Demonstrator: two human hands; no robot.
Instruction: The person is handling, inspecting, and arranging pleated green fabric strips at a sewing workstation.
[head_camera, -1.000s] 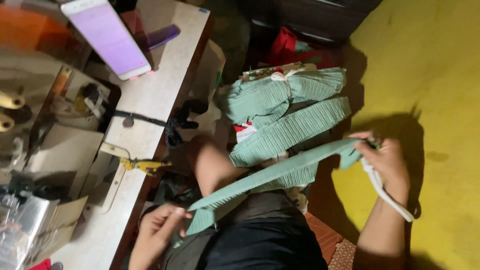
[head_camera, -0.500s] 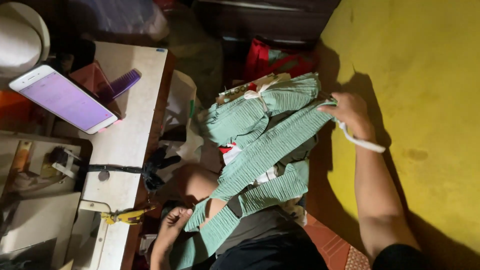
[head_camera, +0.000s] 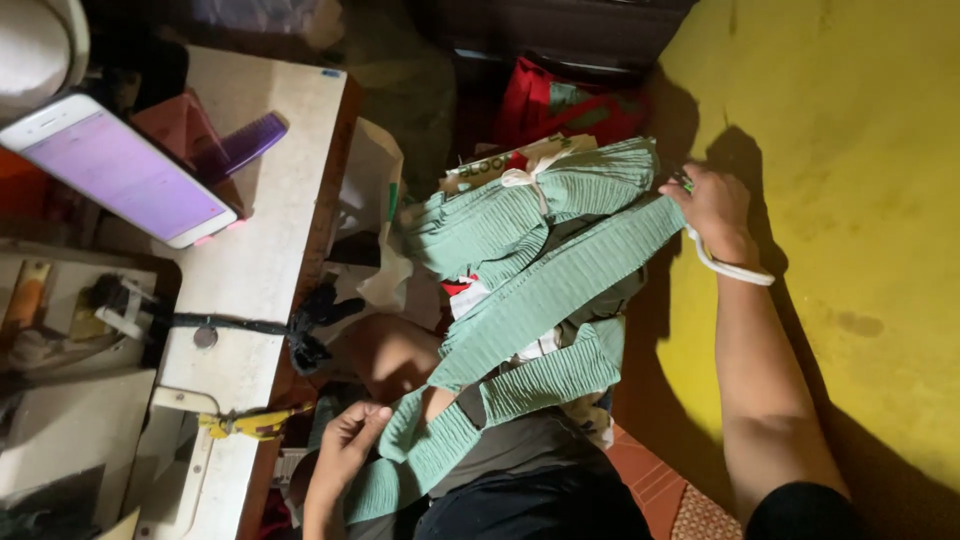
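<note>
Gripping green ribbed strip (head_camera: 560, 290) | left hand (head_camera: 345, 445), right hand (head_camera: 715, 205) clamped on opposite ends

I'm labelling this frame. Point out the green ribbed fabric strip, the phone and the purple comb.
green ribbed fabric strip (head_camera: 560, 290), head view, middle of the stretched band.
phone (head_camera: 125, 170), head view, centre of its lit screen.
purple comb (head_camera: 245, 143), head view, on its teeth.
</note>
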